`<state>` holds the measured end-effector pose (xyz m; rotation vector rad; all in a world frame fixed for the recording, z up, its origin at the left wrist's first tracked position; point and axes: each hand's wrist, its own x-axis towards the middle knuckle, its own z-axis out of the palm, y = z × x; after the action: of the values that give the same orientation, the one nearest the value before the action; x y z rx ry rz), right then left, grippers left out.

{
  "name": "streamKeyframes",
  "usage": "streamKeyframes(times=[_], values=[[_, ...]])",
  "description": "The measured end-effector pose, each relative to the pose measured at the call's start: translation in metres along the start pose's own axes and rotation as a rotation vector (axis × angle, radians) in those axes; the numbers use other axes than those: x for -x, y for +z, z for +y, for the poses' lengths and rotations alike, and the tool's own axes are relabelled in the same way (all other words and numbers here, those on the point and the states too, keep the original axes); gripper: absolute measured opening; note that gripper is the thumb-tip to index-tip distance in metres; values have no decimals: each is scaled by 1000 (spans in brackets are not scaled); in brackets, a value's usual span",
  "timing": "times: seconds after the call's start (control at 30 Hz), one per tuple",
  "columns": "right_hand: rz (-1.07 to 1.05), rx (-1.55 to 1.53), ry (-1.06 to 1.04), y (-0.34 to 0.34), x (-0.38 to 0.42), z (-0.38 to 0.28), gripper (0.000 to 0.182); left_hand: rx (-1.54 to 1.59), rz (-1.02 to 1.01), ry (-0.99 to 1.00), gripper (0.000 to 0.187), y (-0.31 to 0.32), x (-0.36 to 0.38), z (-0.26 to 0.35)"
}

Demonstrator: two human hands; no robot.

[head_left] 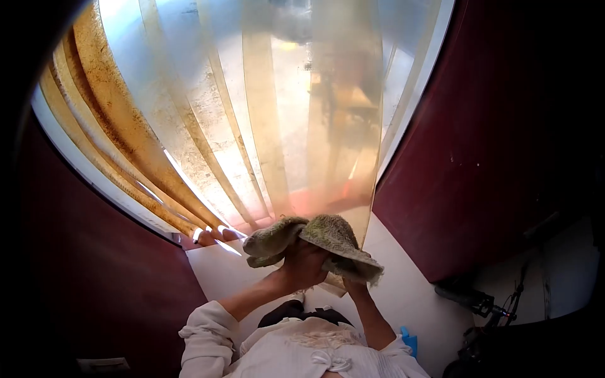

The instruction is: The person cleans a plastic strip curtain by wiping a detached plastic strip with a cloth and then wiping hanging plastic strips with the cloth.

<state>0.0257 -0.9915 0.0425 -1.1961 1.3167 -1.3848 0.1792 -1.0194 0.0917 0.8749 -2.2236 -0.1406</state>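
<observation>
A worn greenish-grey towel (331, 232), bunched and folded with a frayed edge, is held up in front of my body. My left hand (305, 264) is closed around its middle from below, and one folded end sticks out to the left. My right hand (354, 286) reaches up beneath the frayed right end of the towel. The cloth covers its fingers, so their grip is hidden.
Ahead hangs a curtain of translucent, yellowed plastic strips (265, 113) in a doorway, stained brown at left. Dark red panels (460, 145) flank it. Pale floor (416, 283) lies below. At lower right stands a dark object with handlebars (485, 305); a blue item (409, 341) is near my right side.
</observation>
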Motion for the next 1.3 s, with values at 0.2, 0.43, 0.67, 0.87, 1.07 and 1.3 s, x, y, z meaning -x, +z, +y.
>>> streamKeyframes(times=[0.2, 0.43, 0.67, 0.87, 1.07, 1.3], values=[[-49, -111, 94, -7, 17, -44, 38, 148, 322, -199, 20, -21, -137, -44], [107, -17, -70, -53, -18, -29, 46, 538, -290, -366, 31, 66, 38, -21], [33, 26, -43, -41, -29, -22, 46, 2011, 251, -924, 44, -40, 43, -63], [2, 32, -58, -43, -31, -26, 51, 946, -190, -1063, 27, -104, 53, -63], [66, 94, -107, -52, -31, -26, 49, 1139, 89, -1154, 30, -114, 21, -83], [22, 29, -51, -56, -26, -32, 44, 1714, 286, -551, 54, -171, 0, -80]])
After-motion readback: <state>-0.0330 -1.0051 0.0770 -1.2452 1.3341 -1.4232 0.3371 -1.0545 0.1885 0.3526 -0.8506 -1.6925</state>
